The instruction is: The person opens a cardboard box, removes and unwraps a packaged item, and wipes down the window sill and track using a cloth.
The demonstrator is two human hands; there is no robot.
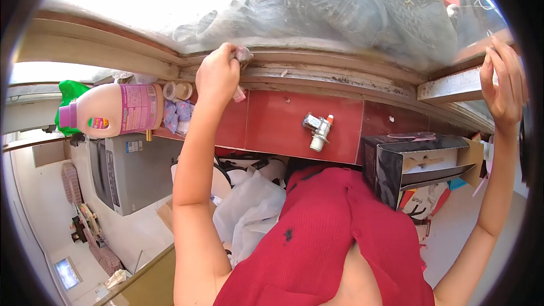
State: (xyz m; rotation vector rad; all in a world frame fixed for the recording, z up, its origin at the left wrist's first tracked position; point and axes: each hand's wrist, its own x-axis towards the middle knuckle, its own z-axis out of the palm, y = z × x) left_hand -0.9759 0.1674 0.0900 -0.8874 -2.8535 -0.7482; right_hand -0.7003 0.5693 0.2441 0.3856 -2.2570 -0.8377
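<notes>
My left hand (218, 76) is closed around a crumpled, greyish-pink rag (243, 55), one end poking out below the fist. It rests at the dirty window track (328, 77), close to the glass. My right hand (503, 82) is raised at the far right, fingers stretched upward beside the window frame (456, 84); whether it touches the frame is unclear. Between the hands, a small white-and-metal valve (318, 131) with an orange tip lies on the red tiled sill (272, 122).
Left on the sill are a detergent bottle (122, 110) with a purple cap, tape rolls (178, 91) and purple packets (178, 114). An open black box (385, 164) stands at right. A grey washing machine (141, 167) is lower left. Dark shoes (311, 3) show behind the glass.
</notes>
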